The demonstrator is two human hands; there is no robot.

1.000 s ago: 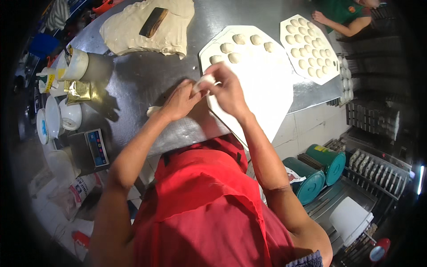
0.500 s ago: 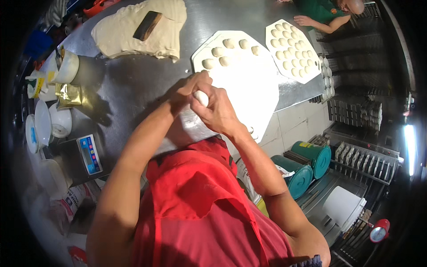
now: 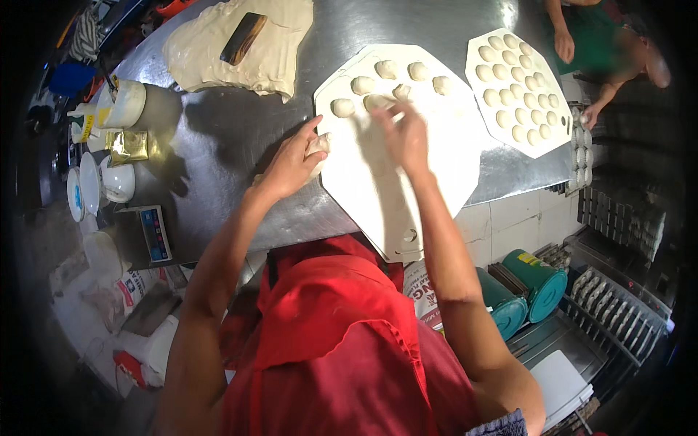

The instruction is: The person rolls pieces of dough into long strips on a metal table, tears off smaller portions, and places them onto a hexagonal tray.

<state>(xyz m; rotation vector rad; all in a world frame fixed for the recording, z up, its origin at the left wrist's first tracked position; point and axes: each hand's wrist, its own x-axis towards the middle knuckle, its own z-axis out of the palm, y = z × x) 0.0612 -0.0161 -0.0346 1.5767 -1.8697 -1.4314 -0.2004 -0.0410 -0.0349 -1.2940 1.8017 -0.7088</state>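
Observation:
My left hand (image 3: 291, 163), fingers bent with the index reaching forward, holds a lumpy piece of dough (image 3: 317, 150) at the left edge of the white octagonal board (image 3: 443, 163). My right hand (image 3: 403, 134) is over the board, blurred, its fingers loosely apart just below a round dough ball (image 3: 402, 92) and partly over another ball (image 3: 376, 102). Several more balls (image 3: 342, 107) sit across the board's upper part. At the upper left a large slab of dough (image 3: 196, 58) lies on the steel table (image 3: 233, 123), with a dark wooden scraper (image 3: 243, 38) on it.
A second board (image 3: 529, 142) with rows of balls is at right, beside a co-worker in green (image 3: 592, 43). Containers (image 3: 123, 102), a gold package (image 3: 129, 145) and a scale (image 3: 155, 234) are at left. Lidded green bins (image 3: 545, 294) and racks (image 3: 611, 305) stand low right.
My hands have separated: the right moved up and right, and another dough ball now sits on the board near its fingertips. The left stays at the board's edge. The co-worker's arms have shifted.

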